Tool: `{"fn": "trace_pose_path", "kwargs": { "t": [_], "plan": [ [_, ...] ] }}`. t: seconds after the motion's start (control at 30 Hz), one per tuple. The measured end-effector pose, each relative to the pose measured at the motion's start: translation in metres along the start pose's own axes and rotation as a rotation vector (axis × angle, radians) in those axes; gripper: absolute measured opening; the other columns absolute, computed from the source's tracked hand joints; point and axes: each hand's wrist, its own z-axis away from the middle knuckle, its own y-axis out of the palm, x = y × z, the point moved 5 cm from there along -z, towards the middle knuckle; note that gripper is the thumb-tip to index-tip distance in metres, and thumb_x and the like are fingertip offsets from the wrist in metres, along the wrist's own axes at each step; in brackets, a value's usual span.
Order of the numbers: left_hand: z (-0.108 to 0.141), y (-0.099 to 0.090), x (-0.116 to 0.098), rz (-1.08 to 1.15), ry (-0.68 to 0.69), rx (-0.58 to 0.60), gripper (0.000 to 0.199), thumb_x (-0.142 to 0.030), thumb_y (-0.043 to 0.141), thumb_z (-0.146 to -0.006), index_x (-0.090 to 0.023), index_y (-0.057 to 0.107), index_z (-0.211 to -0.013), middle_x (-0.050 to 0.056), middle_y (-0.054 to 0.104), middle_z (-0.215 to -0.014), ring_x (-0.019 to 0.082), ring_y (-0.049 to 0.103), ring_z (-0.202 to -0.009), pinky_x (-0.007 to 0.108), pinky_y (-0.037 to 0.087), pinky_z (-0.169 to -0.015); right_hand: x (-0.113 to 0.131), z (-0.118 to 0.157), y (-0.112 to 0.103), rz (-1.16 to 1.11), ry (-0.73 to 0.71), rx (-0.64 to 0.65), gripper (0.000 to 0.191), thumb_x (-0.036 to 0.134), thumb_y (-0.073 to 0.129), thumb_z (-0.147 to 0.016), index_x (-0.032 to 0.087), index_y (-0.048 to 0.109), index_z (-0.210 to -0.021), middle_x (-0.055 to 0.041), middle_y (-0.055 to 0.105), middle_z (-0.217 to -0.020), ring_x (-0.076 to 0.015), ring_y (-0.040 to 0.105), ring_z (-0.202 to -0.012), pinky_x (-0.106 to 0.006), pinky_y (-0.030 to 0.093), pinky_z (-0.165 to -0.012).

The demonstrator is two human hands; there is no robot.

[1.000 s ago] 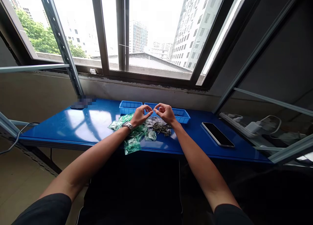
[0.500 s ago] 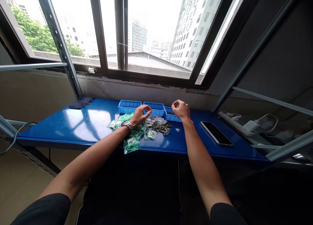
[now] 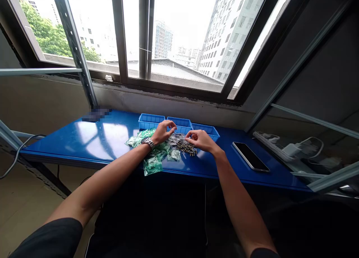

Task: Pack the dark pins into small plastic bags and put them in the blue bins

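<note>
My left hand (image 3: 164, 131) hovers over the green plastic packets (image 3: 153, 163), wrist watch (image 3: 148, 141) on, its fingers curled to a pinch. Whatever lies between those fingertips is too small to make out. My right hand (image 3: 202, 140) is above the right side of a pile of small dark and brass-coloured screw-like pieces (image 3: 186, 148), thumb and forefinger slightly apart, with nothing visible between them. Clear plastic bags (image 3: 175, 138) lie between the hands, behind the pile. A small clear packet (image 3: 173, 155) rests in front.
Three blue bins stand along the back: a left bin (image 3: 151, 122), a middle bin (image 3: 183, 125) and a right bin (image 3: 212, 132), partly behind my right hand. A phone (image 3: 250, 156) lies on the blue table (image 3: 112, 138) at right, near a power strip (image 3: 272, 145).
My right hand has come down and left from above the right bin to the pile of pieces, and its fingers have parted slightly. My left hand keeps nearly the same pose.
</note>
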Motion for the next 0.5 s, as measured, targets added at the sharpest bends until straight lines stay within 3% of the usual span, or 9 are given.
{"fn": "trace_pose_path", "kwargs": {
  "t": [0.27, 0.5],
  "plan": [
    [0.000, 0.001, 0.000, 0.002, 0.011, 0.012, 0.015, -0.023, 0.060, -0.094, -0.019, 0.072, -0.086, 0.006, 0.073, -0.087, 0.022, 0.060, -0.086, 0.035, 0.048, -0.077, 0.022, 0.007, 0.019, 0.186, -0.033, 0.075, 0.017, 0.033, 0.064, -0.090, 0.020, 0.076, -0.089, -0.0021, 0.068, -0.072, -0.0148, 0.060, -0.065, -0.026, 0.037, -0.059],
    [0.000, 0.001, 0.001, 0.002, 0.016, 0.013, 0.015, -0.022, 0.060, -0.094, -0.019, 0.072, -0.086, 0.006, 0.072, -0.087, 0.022, 0.061, -0.086, 0.035, 0.049, -0.078, 0.025, -0.003, 0.026, 0.392, 0.037, 0.058, 0.014, 0.037, 0.070, -0.087, 0.024, 0.077, -0.088, -0.0030, 0.073, -0.079, -0.0178, 0.064, -0.073, -0.027, 0.034, -0.062]
  ]
}}
